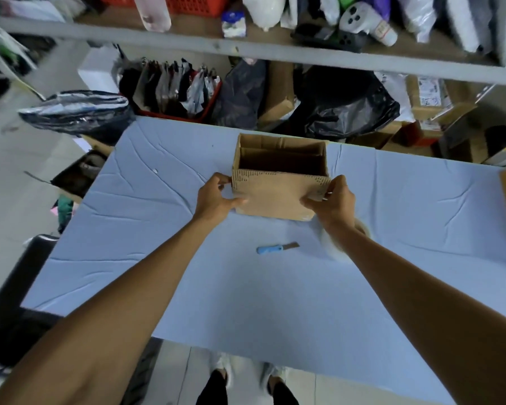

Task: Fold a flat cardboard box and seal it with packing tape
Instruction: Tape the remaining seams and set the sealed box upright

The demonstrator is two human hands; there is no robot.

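Cardboard box (275,197), brown and corrugated, standing on the far half of the blue-covered table (187,273) with its top open and its dark interior in view. The far flap stands upright along the back edge; the near panel faces the camera, and its surface paper is torn away near the upper corners, exposing the fluting.

The box lies between the two hands. The left hand (216,197) grips the left edge of the near panel, thumb pressed on the front face and fingers curled round the corner. The right hand (335,200) grips the right edge in the same way, thumb on the front and fingers wrapped behind the torn corner. Both forearms reach forward over the table.

A small knife (276,247) with a blue handle lies flat on the table, nearer the camera than the box and apart from it. A roll of clear packing tape (338,254) rests just beneath the right forearm, partly hidden by it.

Behind the table, a grey shelf (187,46) carries assorted packets; below it sit black plastic bags (345,106) and a red basket (208,112) of pouches.
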